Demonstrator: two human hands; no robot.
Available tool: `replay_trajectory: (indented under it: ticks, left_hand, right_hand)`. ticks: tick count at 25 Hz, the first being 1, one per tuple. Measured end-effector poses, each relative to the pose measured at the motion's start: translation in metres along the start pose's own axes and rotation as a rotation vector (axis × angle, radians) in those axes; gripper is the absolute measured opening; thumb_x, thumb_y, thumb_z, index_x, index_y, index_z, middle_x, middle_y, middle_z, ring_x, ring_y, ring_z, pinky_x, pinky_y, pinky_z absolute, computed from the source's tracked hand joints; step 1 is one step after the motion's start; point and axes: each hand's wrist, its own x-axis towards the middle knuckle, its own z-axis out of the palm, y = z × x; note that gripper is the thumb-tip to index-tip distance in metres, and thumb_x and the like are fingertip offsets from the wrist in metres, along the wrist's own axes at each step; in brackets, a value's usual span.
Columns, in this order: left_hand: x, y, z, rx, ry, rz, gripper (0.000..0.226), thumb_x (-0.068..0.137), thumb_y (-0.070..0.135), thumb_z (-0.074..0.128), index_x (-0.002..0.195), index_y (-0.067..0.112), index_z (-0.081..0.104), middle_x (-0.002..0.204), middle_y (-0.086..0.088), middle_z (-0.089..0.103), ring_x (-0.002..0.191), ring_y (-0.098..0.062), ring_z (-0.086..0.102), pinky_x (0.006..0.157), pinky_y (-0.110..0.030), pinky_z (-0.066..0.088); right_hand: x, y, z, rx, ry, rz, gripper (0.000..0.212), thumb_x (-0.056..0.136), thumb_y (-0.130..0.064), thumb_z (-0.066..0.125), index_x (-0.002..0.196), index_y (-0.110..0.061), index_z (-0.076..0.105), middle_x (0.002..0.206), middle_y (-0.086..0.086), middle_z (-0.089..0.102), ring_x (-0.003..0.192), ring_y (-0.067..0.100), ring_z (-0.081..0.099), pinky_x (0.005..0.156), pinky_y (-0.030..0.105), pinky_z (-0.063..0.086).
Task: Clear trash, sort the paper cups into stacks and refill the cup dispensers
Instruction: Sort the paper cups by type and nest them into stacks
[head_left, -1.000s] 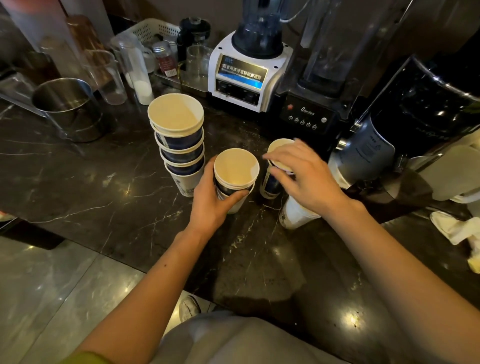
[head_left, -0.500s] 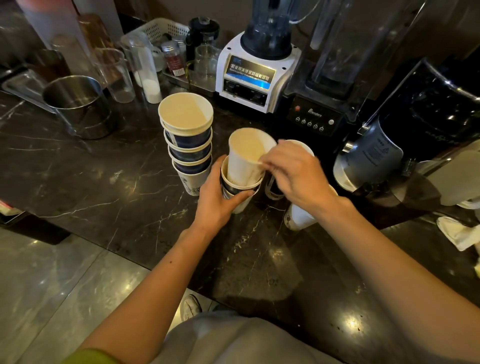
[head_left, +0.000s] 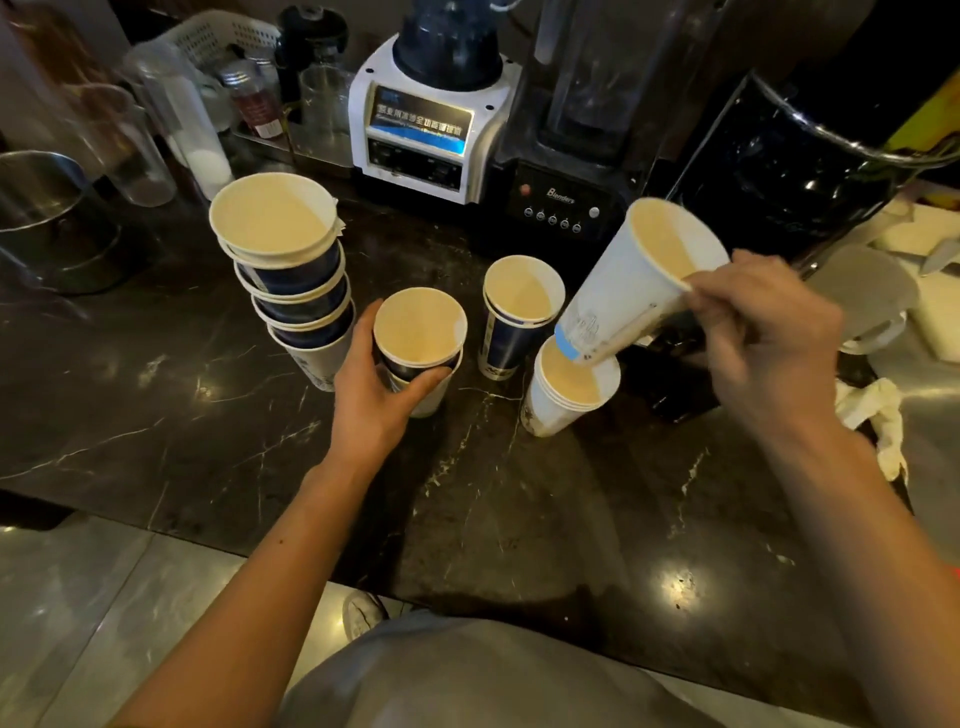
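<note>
Head view shows the change: half a second ago my right hand (head_left: 763, 332) was lifting a tall white cup (head_left: 631, 291) out of the short stack (head_left: 418, 348) at centre; now that cup hangs tilted, its base just above the white cup stack (head_left: 569, 389) on the right. I judge this a sorting step, tall white cups being separated from blue-banded ones. My right hand pinches the cup by its rim. My left hand (head_left: 379, 395) wraps closed around the short centre stack on the dark marble counter (head_left: 156, 395). The held cup is white with a blue band near its base and faint printing, probably a logo. A leaning blue-banded stack (head_left: 291, 280) stands left; another blue cup pair (head_left: 514, 317) stands between.
</note>
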Motion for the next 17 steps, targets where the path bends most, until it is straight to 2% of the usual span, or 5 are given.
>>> replay_trajectory:
  ticks: [2, 5, 7, 12, 17]
  left_hand:
    - [0.000, 0.001, 0.001, -0.002, -0.006, 0.012, 0.085, 0.077, 0.027, 0.080, 0.147, 0.019, 0.032, 0.147, 0.006, 0.042, 0.133, -0.002, 0.037, 0.111, -0.044, 0.041]
    - [-0.001, 0.002, 0.001, -0.010, -0.031, 0.002, 0.084, 0.078, 0.025, 0.080, 0.147, 0.021, 0.031, 0.146, 0.010, 0.042, 0.130, 0.005, 0.035, 0.112, -0.038, 0.040]
    - [-0.001, 0.002, -0.001, -0.011, -0.051, 0.000, 0.085, 0.078, 0.023, 0.080, 0.147, 0.021, 0.031, 0.142, 0.015, 0.041, 0.129, 0.007, 0.034, 0.112, -0.035, 0.039]
    - [0.002, -0.001, -0.002, -0.017, -0.061, -0.008, 0.086, 0.077, 0.022, 0.081, 0.147, 0.022, 0.032, 0.146, 0.010, 0.043, 0.131, 0.004, 0.035, 0.109, -0.027, 0.036]
    - [0.000, -0.006, -0.002, -0.027, -0.060, 0.033, 0.083, 0.076, 0.023, 0.082, 0.144, 0.023, 0.034, 0.134, 0.026, 0.044, 0.124, 0.020, 0.038, 0.103, -0.007, 0.035]
  right_hand:
    - [-0.017, 0.007, 0.011, -0.023, -0.149, -0.002, 0.013, 0.091, -0.002, 0.060, 0.098, 0.002, 0.071, 0.092, 0.016, 0.070, 0.091, 0.029, 0.062, 0.094, 0.042, 0.049]
    - [-0.039, 0.008, 0.036, -0.009, -0.558, 0.054, 0.013, 0.093, -0.015, 0.062, 0.101, -0.012, 0.071, 0.096, 0.002, 0.069, 0.096, 0.024, 0.061, 0.086, 0.045, 0.051]
    - [-0.043, 0.004, 0.049, 0.003, -0.780, 0.102, 0.020, 0.095, -0.029, 0.057, 0.106, -0.020, 0.071, 0.102, -0.003, 0.069, 0.102, 0.019, 0.060, 0.094, 0.045, 0.048]
    - [-0.004, -0.031, 0.063, 0.095, -0.538, 0.024, 0.036, 0.094, -0.032, 0.059, 0.126, -0.016, 0.062, 0.119, 0.001, 0.065, 0.113, 0.019, 0.055, 0.097, 0.034, 0.042]
    - [0.020, -0.063, 0.128, 0.135, -0.660, -0.292, 0.024, 0.096, -0.026, 0.056, 0.113, -0.016, 0.068, 0.110, 0.002, 0.069, 0.109, 0.022, 0.059, 0.104, 0.039, 0.041]
